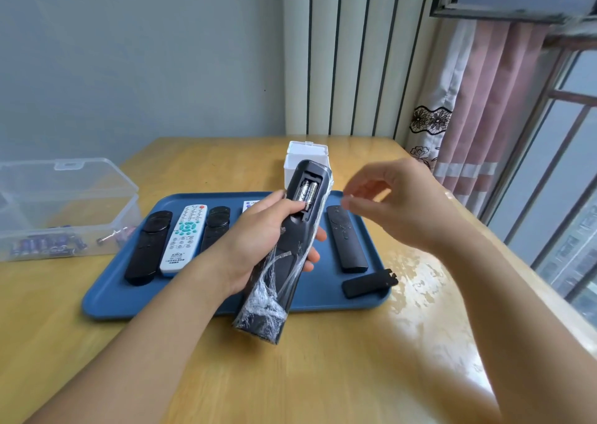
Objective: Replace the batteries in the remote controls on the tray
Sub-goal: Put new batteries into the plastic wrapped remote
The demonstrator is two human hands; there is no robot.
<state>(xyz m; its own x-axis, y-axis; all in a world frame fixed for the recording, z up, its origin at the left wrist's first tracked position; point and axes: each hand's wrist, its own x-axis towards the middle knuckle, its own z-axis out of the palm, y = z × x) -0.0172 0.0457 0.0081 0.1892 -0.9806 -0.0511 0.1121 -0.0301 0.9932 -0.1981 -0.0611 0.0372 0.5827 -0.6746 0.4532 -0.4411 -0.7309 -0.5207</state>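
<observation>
remote [290,239], wrapped in loose slick film, is held above the tray [106,297], cover off, two batteries [308,192] showing. left hand [258,239] clamps its stiff, light middle; safest there. right hand [397,204] hovers beside the batteries, fingers loosely curled, empty.

pale blue-grey painted wall [135,52] behind a glossy yellow wooden table [339,359]. cream panel with dark vertical stripes [349,52] beside pink pleated curtain with floral lace trim [478,100]. barred window [565,165] at right; daylight glare on the tabletop.
</observation>
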